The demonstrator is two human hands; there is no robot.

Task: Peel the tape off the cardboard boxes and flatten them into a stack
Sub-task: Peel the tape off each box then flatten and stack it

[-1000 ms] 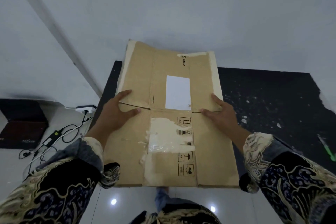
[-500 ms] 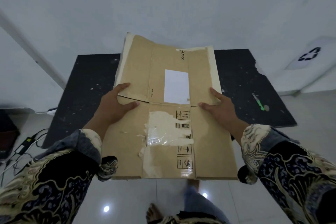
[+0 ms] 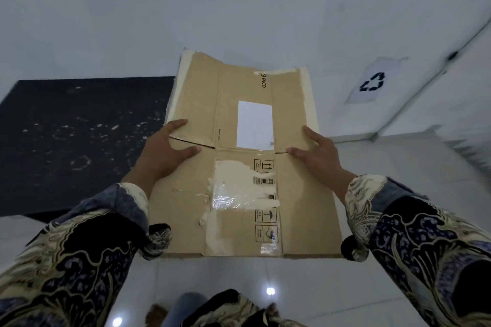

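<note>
While I hold the flattened cardboard box [image 3: 247, 156] in the air above the floor, my left hand [image 3: 163, 152] and right hand [image 3: 317, 155] grasp its side edges.

The fingers of both hands, left [image 3: 164, 151] and right [image 3: 317, 155], are hidden beneath the flattened cardboard box [image 3: 244, 162], thumbs alone showing. The box covers the dark surface's [image 3: 79, 141] right end. At frame bottom, a foot [image 3: 156, 313] is cut off. Small print on the box is unreadable.
</note>
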